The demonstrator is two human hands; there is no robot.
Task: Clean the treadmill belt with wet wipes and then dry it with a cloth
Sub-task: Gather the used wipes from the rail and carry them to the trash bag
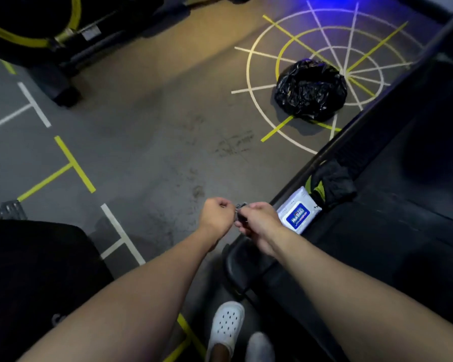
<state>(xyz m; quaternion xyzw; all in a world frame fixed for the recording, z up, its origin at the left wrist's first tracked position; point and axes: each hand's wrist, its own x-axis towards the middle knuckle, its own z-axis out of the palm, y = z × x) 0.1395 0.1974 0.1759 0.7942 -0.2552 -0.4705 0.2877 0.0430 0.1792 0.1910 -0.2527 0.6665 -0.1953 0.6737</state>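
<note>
Just left of the treadmill belt point(382, 246), the left hand point(216, 214) and right hand point(259, 219) are pinching a small grey scrap point(241, 205) with curled fingers. The wipes pack point(297, 214) is lying on the treadmill's side edge, touching a black cloth point(335, 184).

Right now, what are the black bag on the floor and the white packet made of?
The black bag looks like thin glossy plastic film: it is crumpled and its creases catch the light. The white packet seems to be soft, smooth plastic wrap with a printed blue label.
</note>
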